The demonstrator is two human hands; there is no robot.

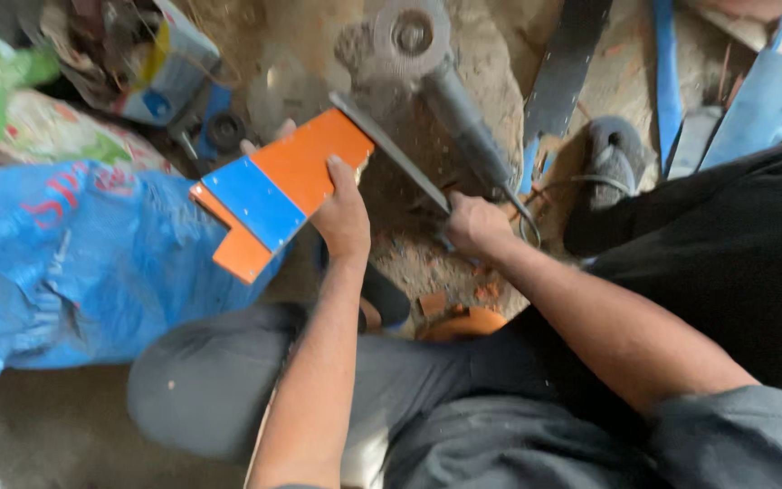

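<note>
A big blue woven sack [74,263] with red print lies crumpled at the left, beside the person's knee. Above it sits a white sack [38,122] with green and red markings. At the top left stands a tilted blue and yellow can [174,72] with a label
</note>
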